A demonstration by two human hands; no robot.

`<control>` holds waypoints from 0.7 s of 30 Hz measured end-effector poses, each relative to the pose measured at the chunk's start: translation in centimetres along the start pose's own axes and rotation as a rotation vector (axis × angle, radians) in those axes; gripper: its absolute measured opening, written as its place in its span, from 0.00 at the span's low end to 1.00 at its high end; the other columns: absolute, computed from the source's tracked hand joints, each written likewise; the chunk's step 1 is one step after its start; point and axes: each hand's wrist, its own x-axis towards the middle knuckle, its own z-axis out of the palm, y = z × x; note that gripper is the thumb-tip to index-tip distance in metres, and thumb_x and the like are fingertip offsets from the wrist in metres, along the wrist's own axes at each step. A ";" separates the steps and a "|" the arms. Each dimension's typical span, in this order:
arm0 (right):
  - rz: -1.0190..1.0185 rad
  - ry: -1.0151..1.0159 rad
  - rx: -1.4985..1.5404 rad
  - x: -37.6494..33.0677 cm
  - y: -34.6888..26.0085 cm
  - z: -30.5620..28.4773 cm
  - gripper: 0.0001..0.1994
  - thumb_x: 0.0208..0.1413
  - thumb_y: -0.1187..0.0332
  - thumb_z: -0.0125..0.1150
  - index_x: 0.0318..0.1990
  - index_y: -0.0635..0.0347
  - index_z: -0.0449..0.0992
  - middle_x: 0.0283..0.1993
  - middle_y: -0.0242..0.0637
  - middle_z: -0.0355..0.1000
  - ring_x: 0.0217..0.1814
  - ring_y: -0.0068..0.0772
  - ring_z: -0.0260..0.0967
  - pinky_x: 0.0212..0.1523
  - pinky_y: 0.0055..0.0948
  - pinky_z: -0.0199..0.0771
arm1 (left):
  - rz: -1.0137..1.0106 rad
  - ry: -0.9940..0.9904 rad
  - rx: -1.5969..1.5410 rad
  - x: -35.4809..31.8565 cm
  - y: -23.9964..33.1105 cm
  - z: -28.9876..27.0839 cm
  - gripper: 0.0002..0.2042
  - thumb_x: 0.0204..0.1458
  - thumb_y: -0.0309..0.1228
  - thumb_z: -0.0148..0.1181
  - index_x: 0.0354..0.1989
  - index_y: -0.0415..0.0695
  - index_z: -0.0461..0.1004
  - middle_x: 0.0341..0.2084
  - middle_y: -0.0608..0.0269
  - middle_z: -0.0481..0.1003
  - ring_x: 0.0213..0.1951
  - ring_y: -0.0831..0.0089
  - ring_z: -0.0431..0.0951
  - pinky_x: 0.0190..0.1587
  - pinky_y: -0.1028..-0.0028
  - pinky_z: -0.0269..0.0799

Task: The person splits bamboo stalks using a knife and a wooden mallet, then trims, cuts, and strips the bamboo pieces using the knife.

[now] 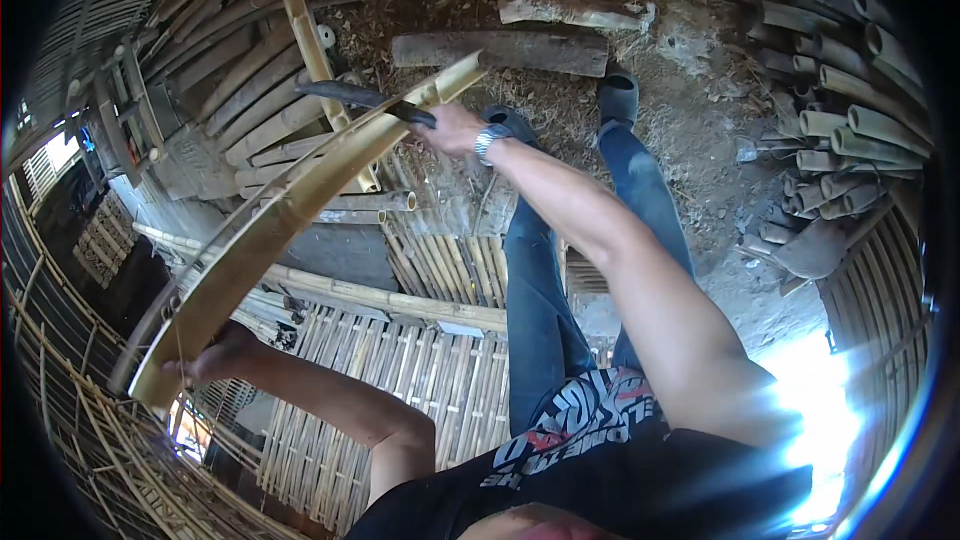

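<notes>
A long split length of bamboo (285, 215) slants from the lower left up to the top middle, its pale cut edges showing. My left hand (218, 355) grips it close to its lower end, with the fingers partly hidden behind it. My right hand (452, 130), with a metal-banded watch on the wrist, is closed round the dark handle of a machete (345, 92). The machete's dark blade points left and crosses the bamboo near its upper end. From this view I cannot tell whether the blade has entered the bamboo.
A flat wooden plank (500, 52) lies on the dirt floor beyond my feet. Cut bamboo poles (880, 130) are stacked at the right, more (265, 90) at the upper left. An upright bamboo post (300, 20) stands behind the blade. A bamboo slat platform (400, 390) is at my left.
</notes>
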 end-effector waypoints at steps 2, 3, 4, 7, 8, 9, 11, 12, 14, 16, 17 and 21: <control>0.066 -0.213 0.118 -0.6 0.9 -1.9 0.23 0.60 0.41 0.57 0.35 0.53 0.80 0.23 0.32 0.70 0.24 0.30 0.69 0.31 0.38 0.70 | 0.012 -0.099 0.008 -1.0 1.3 1.4 0.40 0.51 0.59 0.56 0.62 0.37 0.61 0.54 0.42 0.70 0.54 0.49 0.75 0.62 0.50 0.66; -0.002 -0.239 0.147 -1.1 -0.7 -2.1 0.20 0.60 0.45 0.58 0.37 0.54 0.78 0.24 0.29 0.69 0.23 0.23 0.67 0.27 0.33 0.71 | 0.046 -0.091 0.035 -0.1 3.2 1.3 0.40 0.51 0.59 0.56 0.62 0.37 0.61 0.54 0.42 0.70 0.54 0.49 0.75 0.62 0.50 0.66; 0.081 -0.360 0.302 -1.3 -1.2 -2.8 0.17 0.58 0.49 0.60 0.34 0.55 0.76 0.23 0.28 0.68 0.22 0.22 0.67 0.24 0.30 0.70 | 0.020 -0.119 -0.102 0.0 3.4 1.2 0.42 0.46 0.63 0.56 0.57 0.35 0.66 0.52 0.41 0.72 0.54 0.47 0.74 0.63 0.44 0.62; 0.271 -0.603 0.652 -0.2 2.1 -5.9 0.15 0.52 0.56 0.63 0.29 0.59 0.72 0.22 0.26 0.67 0.19 0.21 0.66 0.19 0.26 0.71 | -0.065 -0.297 -0.410 1.7 0.3 2.5 0.44 0.33 0.63 0.60 0.49 0.32 0.72 0.48 0.39 0.73 0.53 0.46 0.73 0.61 0.40 0.61; 0.213 -0.502 0.592 -0.1 2.5 -5.7 0.15 0.52 0.56 0.63 0.28 0.59 0.71 0.22 0.28 0.68 0.18 0.21 0.67 0.19 0.26 0.70 | -0.145 -0.729 -0.657 2.2 -0.3 4.7 0.41 0.32 0.60 0.60 0.46 0.32 0.73 0.45 0.40 0.74 0.51 0.47 0.74 0.60 0.42 0.62; 0.161 -0.415 0.537 -0.5 2.5 -4.6 0.15 0.52 0.57 0.63 0.26 0.58 0.71 0.22 0.30 0.69 0.17 0.21 0.67 0.19 0.27 0.70 | -0.231 -1.161 -0.885 2.3 -0.7 5.6 0.37 0.32 0.56 0.61 0.42 0.32 0.74 0.42 0.40 0.74 0.49 0.47 0.75 0.59 0.44 0.64; 0.153 -0.199 0.340 -1.8 -2.3 -1.6 0.12 0.52 0.60 0.61 0.26 0.59 0.73 0.19 0.32 0.70 0.17 0.23 0.67 0.20 0.27 0.68 | -0.232 -0.856 -0.740 5.8 1.0 1.7 0.34 0.32 0.54 0.61 0.39 0.34 0.74 0.38 0.43 0.73 0.46 0.49 0.75 0.57 0.46 0.65; 0.058 -0.044 0.315 -1.6 -1.7 -0.8 0.12 0.52 0.61 0.61 0.27 0.60 0.74 0.19 0.34 0.71 0.18 0.26 0.69 0.22 0.29 0.70 | -0.221 -0.572 -0.673 7.5 0.9 1.2 0.30 0.32 0.52 0.60 0.36 0.36 0.73 0.35 0.45 0.73 0.42 0.51 0.75 0.54 0.48 0.67; -0.019 0.127 0.278 -1.2 0.9 0.7 0.11 0.51 0.62 0.61 0.29 0.62 0.75 0.19 0.36 0.72 0.18 0.29 0.70 0.23 0.31 0.72 | -0.232 -0.292 -0.610 7.2 -1.1 2.2 0.27 0.32 0.50 0.60 0.33 0.37 0.73 0.32 0.48 0.72 0.39 0.53 0.74 0.51 0.50 0.69; 0.191 0.204 0.375 -0.7 0.8 2.5 0.12 0.50 0.62 0.62 0.31 0.63 0.76 0.21 0.41 0.74 0.22 0.34 0.74 0.27 0.35 0.74 | -0.141 -0.246 -0.438 5.4 -1.5 4.0 0.18 0.34 0.45 0.59 0.27 0.43 0.68 0.24 0.56 0.65 0.31 0.61 0.69 0.39 0.57 0.68; 0.074 0.446 0.296 -1.1 -1.9 4.0 0.14 0.49 0.60 0.64 0.32 0.64 0.77 0.23 0.43 0.76 0.24 0.33 0.76 0.27 0.36 0.75 | -0.071 -0.217 -0.315 5.0 -0.1 3.3 0.15 0.35 0.43 0.58 0.23 0.46 0.65 0.20 0.59 0.61 0.27 0.65 0.66 0.32 0.60 0.68; 0.503 0.595 0.788 5.1 -2.5 -2.0 0.14 0.50 0.61 0.63 0.24 0.65 0.76 0.21 0.43 0.76 0.22 0.36 0.76 0.22 0.38 0.75 | 0.007 0.227 -0.016 -0.6 -1.3 5.3 0.10 0.40 0.38 0.55 0.18 0.49 0.63 0.16 0.62 0.58 0.20 0.65 0.63 0.25 0.65 0.65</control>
